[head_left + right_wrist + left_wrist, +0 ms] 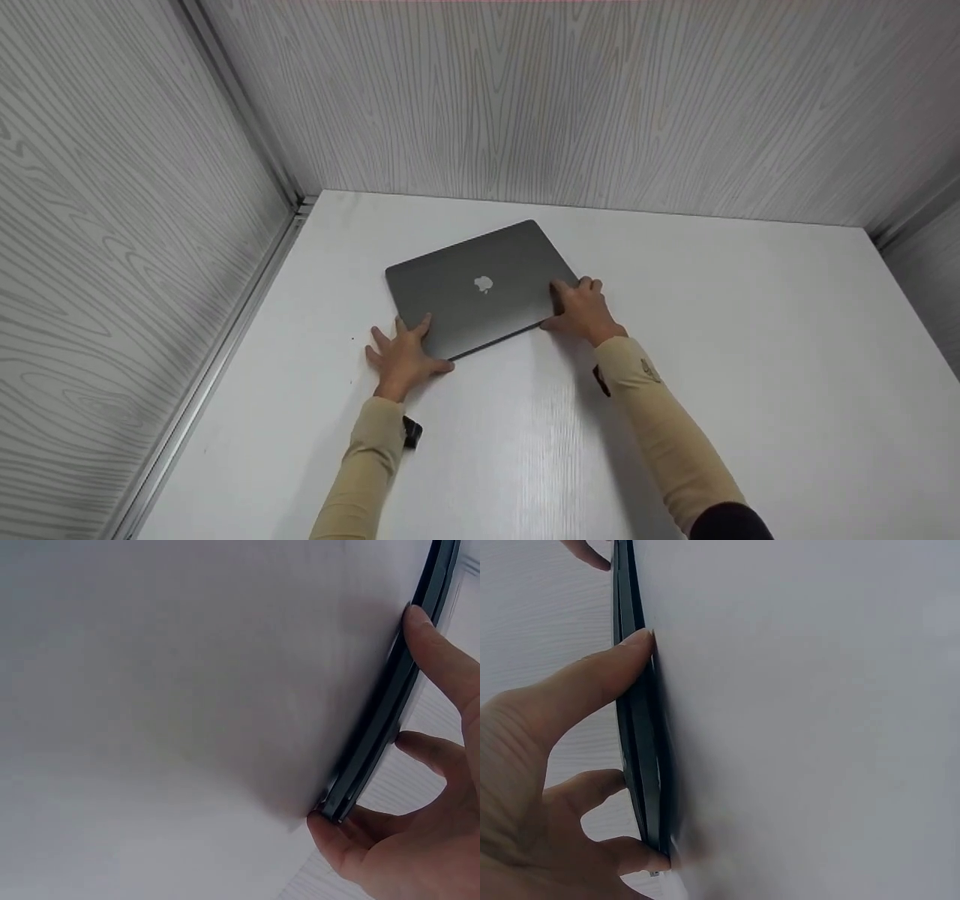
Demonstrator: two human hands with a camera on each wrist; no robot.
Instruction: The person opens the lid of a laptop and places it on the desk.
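Observation:
A closed dark grey laptop (465, 292) with a pale apple logo on its lid lies at an angle on the white table. My left hand (405, 360) grips its near left corner. The thumb (634, 649) presses the front edge, one finger bends onto the lid and another reaches the side; the outer fingers spread away over the table. At the near right corner my right hand (585, 311) holds the laptop, its thumb (424, 622) against the front edge, a fingertip on the lid and the other fingers curled round the right side. The laptop's underside is hidden.
The white tabletop (750, 360) stretches out on both sides of the laptop. A wood-grain panel (525, 105) rises behind it, with another panel (112, 262) at the left. Small dark devices (412, 433) are worn at both wrists.

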